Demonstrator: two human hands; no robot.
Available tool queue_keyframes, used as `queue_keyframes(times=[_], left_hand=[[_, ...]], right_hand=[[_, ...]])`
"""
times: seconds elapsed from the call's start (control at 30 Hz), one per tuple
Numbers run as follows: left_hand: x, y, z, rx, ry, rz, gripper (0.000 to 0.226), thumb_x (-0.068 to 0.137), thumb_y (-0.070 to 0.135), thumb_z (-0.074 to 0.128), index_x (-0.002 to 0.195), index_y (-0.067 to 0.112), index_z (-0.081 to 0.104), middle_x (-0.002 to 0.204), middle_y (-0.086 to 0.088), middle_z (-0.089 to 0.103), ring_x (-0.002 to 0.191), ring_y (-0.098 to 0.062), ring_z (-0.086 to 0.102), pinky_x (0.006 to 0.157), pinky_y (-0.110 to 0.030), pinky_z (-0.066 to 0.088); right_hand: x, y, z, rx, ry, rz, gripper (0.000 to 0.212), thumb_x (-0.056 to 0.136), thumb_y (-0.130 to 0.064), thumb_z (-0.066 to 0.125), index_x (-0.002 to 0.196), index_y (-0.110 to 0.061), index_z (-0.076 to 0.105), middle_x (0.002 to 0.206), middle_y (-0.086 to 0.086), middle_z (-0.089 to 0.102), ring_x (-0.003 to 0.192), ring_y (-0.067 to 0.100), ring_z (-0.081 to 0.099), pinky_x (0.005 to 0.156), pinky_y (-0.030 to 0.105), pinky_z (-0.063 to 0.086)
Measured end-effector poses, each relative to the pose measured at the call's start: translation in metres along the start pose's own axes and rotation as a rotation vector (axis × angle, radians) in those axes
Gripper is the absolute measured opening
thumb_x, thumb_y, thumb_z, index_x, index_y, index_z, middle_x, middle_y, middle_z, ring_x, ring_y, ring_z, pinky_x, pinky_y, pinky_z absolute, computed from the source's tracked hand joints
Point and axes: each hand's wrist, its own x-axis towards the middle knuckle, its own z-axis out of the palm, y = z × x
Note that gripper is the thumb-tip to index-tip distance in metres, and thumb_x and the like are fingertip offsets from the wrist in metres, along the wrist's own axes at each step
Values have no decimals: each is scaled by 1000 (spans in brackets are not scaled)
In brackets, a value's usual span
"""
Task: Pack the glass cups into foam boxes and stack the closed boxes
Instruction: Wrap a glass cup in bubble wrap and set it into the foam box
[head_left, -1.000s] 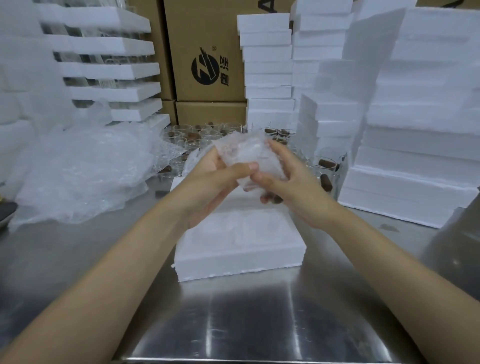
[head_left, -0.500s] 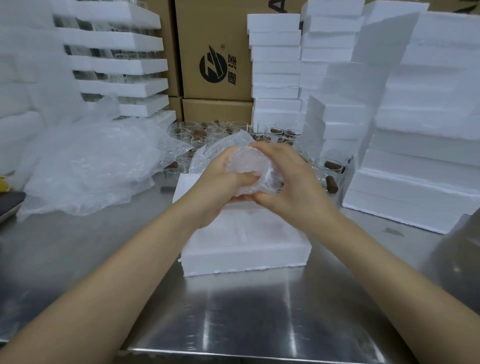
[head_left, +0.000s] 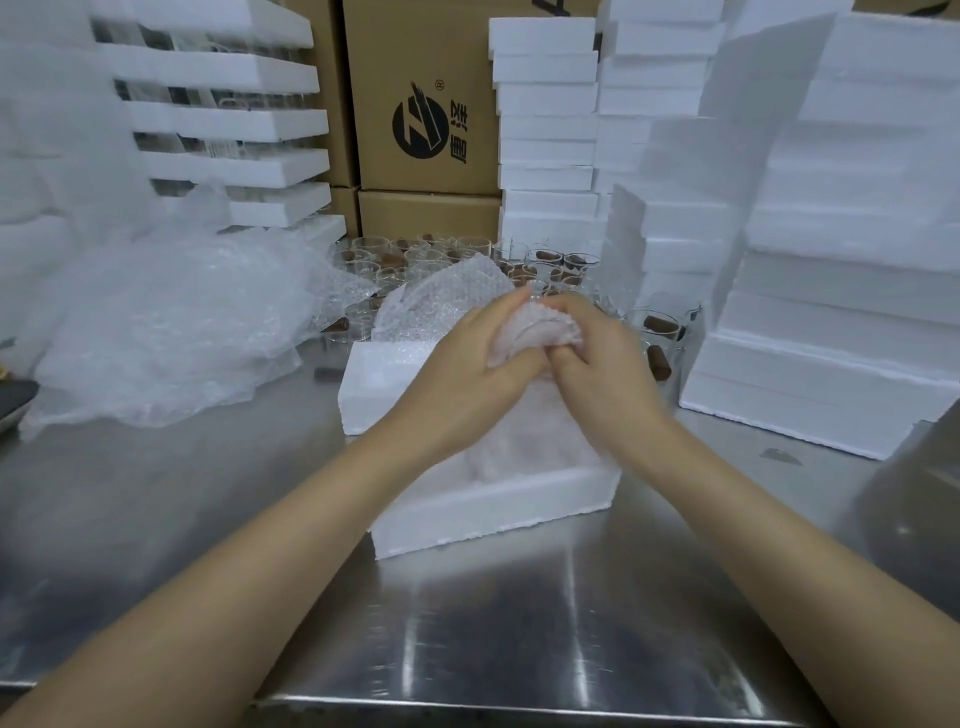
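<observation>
At the far left a heap of bubble wrap (head_left: 171, 332) lies loose on the steel worktop (head_left: 467, 623), near enough, I judge, to feed the next wrapping. Right of it the left hand (head_left: 467, 374) curls round a glass cup (head_left: 535, 330) that is partly swaddled in a bubble-wrap sheet (head_left: 447, 296). Its thumb presses the wrap down, and the sheet's free end fans up behind the knuckles. The cup is held in the air just above the open foam box (head_left: 493, 506), probably so it can go straight down into it once covered. The right hand (head_left: 602, 374) meets it from the other side, fingers bent and pinching the wrap against the glass — both hands are closed on the one bundle. Behind them the unwrapped glass cups (head_left: 415, 260) stand crowded together, so a backward sweep could knock them. Further right, tall stacks of foam boxes (head_left: 831, 312) wall in that side — the open room is the bare worktop in front, toward its near edge.
</observation>
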Motion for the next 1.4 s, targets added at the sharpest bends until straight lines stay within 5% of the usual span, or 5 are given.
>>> queue_keyframes(times=[0.2,0.37,1.03,1.17,1.4], left_hand=[[-3,-1,0,482,90,215,36,95,10,48,129,12,58,115,-8,68,104,-28,61,86,-38,47],[0,-3,-12,507,172,170,30,82,-2,45,90,12,71,63,-5,58,67,-32,57,60,-36,39],[-3,4,-12,624,353,373,21,86,7,53,95,1,71,57,-18,61,52,-39,55,49,-42,48],[-4,8,-11,662,411,468,23,78,-2,62,98,-2,73,62,-15,68,48,-34,60,44,-35,48],[-9,8,-5,711,403,504,27,79,1,61,103,0,73,74,-13,73,49,-36,63,42,-36,49]], right_hand=[[-6,-4,6,-337,-25,-47,40,85,-15,51,121,-27,62,90,11,71,84,36,64,70,43,53],[-10,-14,3,-373,-23,-171,39,88,-45,39,116,-32,64,86,1,71,82,31,64,67,39,52],[-5,-10,-2,-292,58,-104,36,92,-43,50,124,-29,59,102,-2,71,96,27,63,74,35,45],[-4,-10,-2,-390,41,-43,27,93,-34,42,68,-25,47,60,1,51,70,34,55,57,33,29],[-1,-5,0,-263,-9,29,19,84,-23,53,67,-23,44,62,-4,52,69,26,52,54,31,33]])
